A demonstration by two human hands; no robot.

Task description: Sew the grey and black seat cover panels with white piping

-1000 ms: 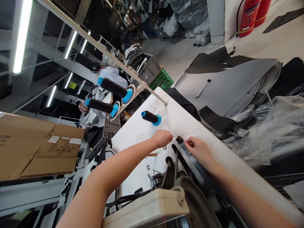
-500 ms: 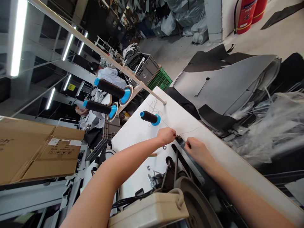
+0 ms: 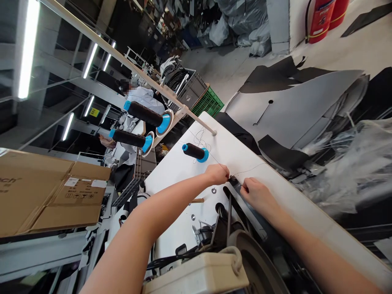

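Both my hands are at the edge of a white sewing table (image 3: 241,151). My left hand (image 3: 217,174) has its fingers pinched together, and a thin black thread (image 3: 216,158) runs into them from a black thread spool (image 3: 193,151) on a blue base. My right hand (image 3: 256,192) sits just beyond, its fingertips at a small dark machine part (image 3: 234,180). A loose thread end (image 3: 252,168) lies above that part. Whether my right fingers hold anything is hidden.
Below my hands are a dark handwheel (image 3: 259,261) and a beige cover (image 3: 196,274). Several more spools stand on a rack (image 3: 143,114). A cardboard box (image 3: 50,194) is at left, grey and black sheet material (image 3: 294,102) at right, and a co-worker (image 3: 143,98) beyond.
My left hand has moved closer to the small dark part and to my right hand. The thread now runs taut into my left fingers. The view has shifted slightly.
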